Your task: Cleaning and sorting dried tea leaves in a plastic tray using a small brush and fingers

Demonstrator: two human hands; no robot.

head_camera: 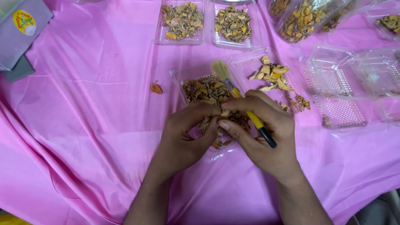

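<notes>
I see the pink tablecloth point(83, 125) under everything. On it, the clear tray point(196, 79) of dried pieces – over its near end my left hand point(183, 137) pinches one piece, my right hand point(262, 133) grips the yellow brush point(246, 110).

The hands hide the piece point(225, 113) pinched between their fingertips.

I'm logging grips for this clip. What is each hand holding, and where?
Right hand holds a yellow-handled brush mid-handle; both hands' fingers pinch a small dried piece.
</notes>
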